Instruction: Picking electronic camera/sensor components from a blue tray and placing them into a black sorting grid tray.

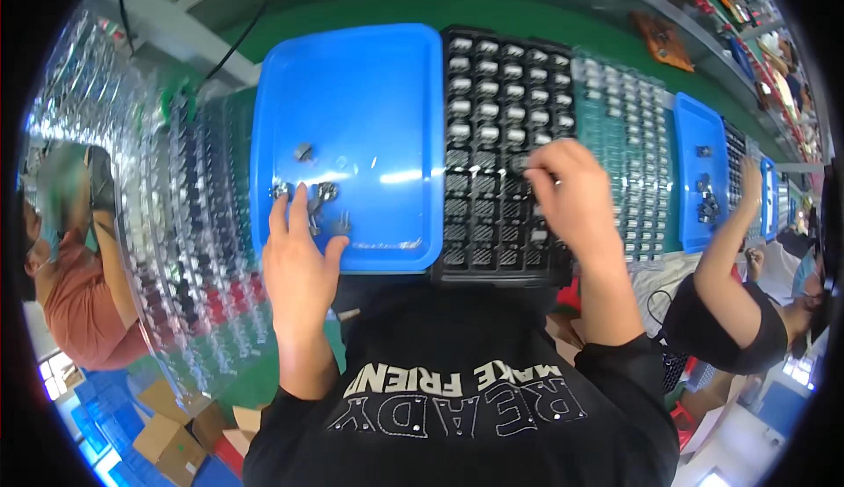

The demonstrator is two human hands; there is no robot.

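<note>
A shallow blue tray [352,100] lies in front of me with several small silvery metal parts [327,191] in its near left area. My left hand [301,267] reaches over its near edge, thumb and fingers apart, fingertips at the parts. Right of it is a black compartment tray [457,210]. Its far rows hold shiny metal parts [515,109]; most of the near pockets show bare ribbed bottoms. My right hand [576,192] is over the black tray's right side, thumb and fingers pinched at a pocket around a small metal part, mostly hidden by the fingertips.
Clear plastic trays with metal parts [646,135] adjoin on the right; stacked clear trays [189,214] stand on the left. Farther right, a co-worker's arm [734,223] reaches beside another blue tray [690,118]. Another person [88,302] sits at the left. Cardboard boxes [167,434] are lower left.
</note>
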